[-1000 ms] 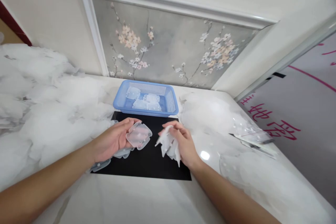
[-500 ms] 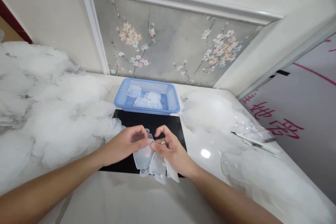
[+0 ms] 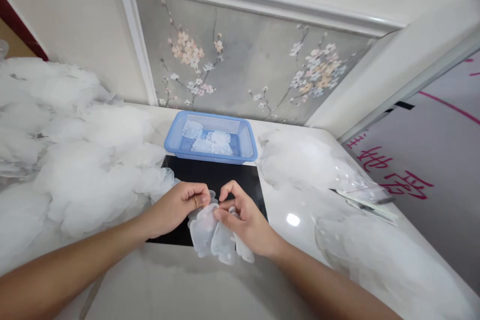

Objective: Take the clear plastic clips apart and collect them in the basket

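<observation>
Several pale translucent pieces (image 3: pixel 203 230) with wavy edges hang fanned out below my hands, over the near edge of a black mat (image 3: pixel 232 175). My right hand (image 3: pixel 242 217) pinches their upper ends between thumb and fingers. On the other side, my left hand (image 3: pixel 187 202) is closed with thumb against index finger at the upper left edge of the pieces. Its fingertips partly hide what they grip. Beyond the mat stands a blue basket (image 3: pixel 173 136) with several similar pieces lying inside.
Large piles of whitish translucent pieces (image 3: pixel 86 170) cover the left of the white table (image 3: pixel 180 280). More heaps (image 3: pixel 300 160) lie at the right, beside clear plastic packaging (image 3: pixel 363 185). A framed floral panel (image 3: pixel 240 60) is behind the basket.
My left hand has moved slightly left, away from my right fingertips. The hanging pieces have shifted and turned a little, and the gap between my hands is wider.
</observation>
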`<state>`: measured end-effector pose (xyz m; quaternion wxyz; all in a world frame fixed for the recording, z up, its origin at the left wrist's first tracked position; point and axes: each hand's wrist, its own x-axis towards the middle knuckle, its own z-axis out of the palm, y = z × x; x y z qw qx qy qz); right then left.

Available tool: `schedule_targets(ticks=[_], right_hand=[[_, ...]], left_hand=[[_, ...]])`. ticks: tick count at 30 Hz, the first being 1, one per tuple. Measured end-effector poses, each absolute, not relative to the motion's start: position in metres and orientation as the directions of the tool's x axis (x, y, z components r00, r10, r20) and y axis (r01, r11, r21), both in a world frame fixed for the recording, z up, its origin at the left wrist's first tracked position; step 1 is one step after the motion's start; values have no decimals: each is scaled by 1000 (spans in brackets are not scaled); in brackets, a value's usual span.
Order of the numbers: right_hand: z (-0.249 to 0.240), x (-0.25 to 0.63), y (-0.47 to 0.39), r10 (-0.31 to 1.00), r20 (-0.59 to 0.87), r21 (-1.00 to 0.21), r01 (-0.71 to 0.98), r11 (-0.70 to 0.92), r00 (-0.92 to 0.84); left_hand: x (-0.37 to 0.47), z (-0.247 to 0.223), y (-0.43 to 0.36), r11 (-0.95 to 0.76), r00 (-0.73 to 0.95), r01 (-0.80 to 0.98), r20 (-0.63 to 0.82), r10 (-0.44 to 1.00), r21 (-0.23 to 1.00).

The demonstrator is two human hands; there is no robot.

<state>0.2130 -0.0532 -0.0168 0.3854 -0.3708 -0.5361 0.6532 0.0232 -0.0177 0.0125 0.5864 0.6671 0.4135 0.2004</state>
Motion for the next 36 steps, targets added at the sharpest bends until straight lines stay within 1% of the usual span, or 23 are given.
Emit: schedule_targets(ticks=[3, 8, 11, 16, 21, 25, 28, 30, 31, 33, 34, 36], right_hand=[[-18, 215, -51, 914, -70, -982, -135, -134, -400], [-22, 217, -51, 909, -81, -978, -143, -152, -408], [-22, 215, -52, 901, -74, -982, -127, -141, -427], [-22, 213, -51, 903, -90, -982, -114, -151, -421], [-19, 216, -50, 903, -96, -974, -146, -171, -418], [-21, 217, -49, 909, -105, -969, -164, -185, -404], [-22, 215, -48, 911, -114, -973, -142, -183, -396], [-15, 217, -47, 916, -131, -983, -71, -170, -380], [-8, 220, -48, 916, -145, -988, 0, -156, -374], [11, 234, -52, 915, -170, -972, 213, -96, -365], [23, 245, -56, 918, -183, -937, 345, -54, -353], [44, 275, -67, 944, -191, -796, 606, 13, -270]], left_hand=[[22, 12, -17, 61, 552, 312, -233, 800, 948], [23, 13, -18, 12, 511, 405, -238, 826, 914], [25, 14, -20, -9, 525, 454, -260, 811, 891], [25, 16, -22, -112, 564, 511, -235, 791, 852], [22, 16, -20, -170, 598, 491, -189, 779, 854], [21, 15, -19, -141, 597, 460, -188, 780, 877], [21, 14, -19, -111, 572, 456, -195, 797, 883], [20, 14, -18, -71, 541, 459, -215, 813, 886], [20, 14, -18, -42, 516, 458, -227, 826, 888], [17, 15, -17, 44, 450, 429, -256, 856, 902], [16, 16, -16, 99, 417, 401, -278, 865, 911], [14, 19, -15, 208, 372, 338, -333, 866, 918]])
